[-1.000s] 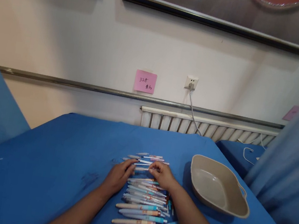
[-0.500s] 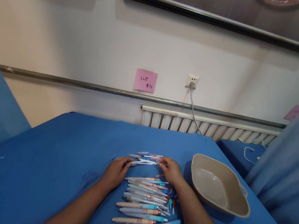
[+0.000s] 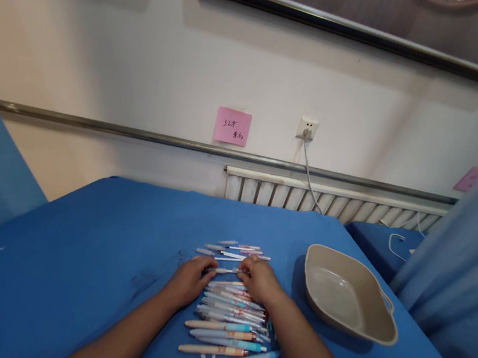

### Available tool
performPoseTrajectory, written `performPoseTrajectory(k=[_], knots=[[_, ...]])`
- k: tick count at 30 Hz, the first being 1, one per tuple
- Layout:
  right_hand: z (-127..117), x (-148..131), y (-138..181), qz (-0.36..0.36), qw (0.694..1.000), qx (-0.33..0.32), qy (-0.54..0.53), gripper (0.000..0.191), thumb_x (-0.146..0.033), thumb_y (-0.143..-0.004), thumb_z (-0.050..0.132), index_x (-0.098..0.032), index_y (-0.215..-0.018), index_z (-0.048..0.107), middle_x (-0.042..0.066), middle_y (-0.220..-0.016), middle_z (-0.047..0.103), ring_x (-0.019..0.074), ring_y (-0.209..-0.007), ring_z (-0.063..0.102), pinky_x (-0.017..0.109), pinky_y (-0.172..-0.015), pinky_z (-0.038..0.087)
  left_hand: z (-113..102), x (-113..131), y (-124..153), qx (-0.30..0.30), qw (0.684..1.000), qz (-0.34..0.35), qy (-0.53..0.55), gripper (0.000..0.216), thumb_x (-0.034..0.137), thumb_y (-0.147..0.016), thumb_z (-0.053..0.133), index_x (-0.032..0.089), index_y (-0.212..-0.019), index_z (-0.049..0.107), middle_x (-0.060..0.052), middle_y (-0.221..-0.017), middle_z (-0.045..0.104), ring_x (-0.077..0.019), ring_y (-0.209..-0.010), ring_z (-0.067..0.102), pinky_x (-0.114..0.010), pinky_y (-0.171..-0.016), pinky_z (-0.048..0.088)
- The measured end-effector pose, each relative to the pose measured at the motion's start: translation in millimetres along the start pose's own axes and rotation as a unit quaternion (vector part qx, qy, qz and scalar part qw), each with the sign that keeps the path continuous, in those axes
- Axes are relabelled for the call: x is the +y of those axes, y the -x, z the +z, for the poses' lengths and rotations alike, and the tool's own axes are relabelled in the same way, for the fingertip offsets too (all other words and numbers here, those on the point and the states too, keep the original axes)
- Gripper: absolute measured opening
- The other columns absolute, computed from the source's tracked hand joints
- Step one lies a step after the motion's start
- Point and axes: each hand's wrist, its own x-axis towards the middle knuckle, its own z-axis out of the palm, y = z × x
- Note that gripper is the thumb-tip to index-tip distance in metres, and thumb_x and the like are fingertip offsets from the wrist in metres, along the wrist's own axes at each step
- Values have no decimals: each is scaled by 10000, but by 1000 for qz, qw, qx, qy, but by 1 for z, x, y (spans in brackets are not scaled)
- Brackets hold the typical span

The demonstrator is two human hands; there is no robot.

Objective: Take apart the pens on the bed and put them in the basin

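Left hand (image 3: 187, 282) and right hand (image 3: 260, 279) are pinched on opposite ends of a thin pen (image 3: 225, 271), held left-to-right beyond the pen row (image 3: 227, 321).

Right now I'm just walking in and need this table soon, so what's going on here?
A person works bare-handed at a blue-covered table. The left hand and right hand each pinch one end of a thin white stick at the far end of a row of pens. More loose pieces lie beyond, and a beige basin sits to the right.
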Motion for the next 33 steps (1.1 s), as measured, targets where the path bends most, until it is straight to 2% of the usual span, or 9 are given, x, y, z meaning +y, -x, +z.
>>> performPoseTrajectory(k=[4,9,11,15,18,21,25,27,33], knots=[[-5,3,1,6,999,-1,38,123,-256,-826,537,-205,-890,628,53,-931,646,172,-864,579,254,-731,374,-12,-2,-1,20,1000,-14,-20,187,265,-797,509,205,-916,640,-48,-915,681,-205,-868,604,-320,-801,441],[-14,9,1,17,997,6,77,125,-239,-837,517,-198,-888,624,71,-953,647,188,-893,582,268,-755,377,-24,-5,-4,69,993,-94,-11,184,295,-763,497,197,-856,622,-24,-836,686,-198,-787,617,-304,-736,459],[-14,10,1,29,995,13,90,127,-219,-841,507,-195,-896,619,76,-953,642,191,-894,581,274,-763,379,-23,-7,-6,70,991,-114,1,190,308,-763,489,196,-849,617,-14,-809,685,-190,-761,619,-293,-713,463],[-13,10,1,43,994,28,92,134,-201,-832,519,-195,-933,608,77,-970,626,200,-921,568,288,-795,377,-15,-10,-7,35,995,-96,2,182,291,-746,516,201,-861,625,-18,-835,691,-194,-800,624,-293,-725,466],[-14,7,2,44,993,64,88,207,-229,-813,567,-199,-1016,593,85,-1024,606,225,-986,536,324,-844,362,-12,-11,-7,31,997,-70,-9,180,263,-736,529,204,-871,633,-31,-877,692,-205,-852,620,-308,-762,463],[-17,0,4,-8,995,74,71,259,-246,-828,562,-230,-1086,586,74,-1107,586,227,-1054,494,346,-888,341,-12,-9,-7,42,997,-70,-14,183,261,-739,526,200,-876,631,-34,-883,687,-208,-848,618,-316,-766,465],[-15,-7,5,-117,992,19,34,247,-235,-872,502,-272,-1091,610,26,-1170,581,187,-1096,477,323,-946,316,-14,-3,-6,57,996,-62,6,187,283,-749,523,203,-882,628,-24,-893,688,-200,-852,621,-307,-781,468],[-12,-8,4,-123,992,5,30,260,-233,-874,494,-263,-1103,612,29,-1181,581,184,-1102,480,321,-958,316,-16,-1,-5,63,996,-67,7,186,284,-745,523,202,-875,627,-21,-882,689,-199,-841,625,-304,-781,468],[-10,-4,4,-77,996,8,48,276,-211,-859,497,-217,-1111,610,60,-1200,576,198,-1122,482,323,-963,328,-24,-3,-6,124,987,-99,7,174,330,-762,497,196,-817,592,-9,-796,672,-191,-776,617,-284,-735,465]])
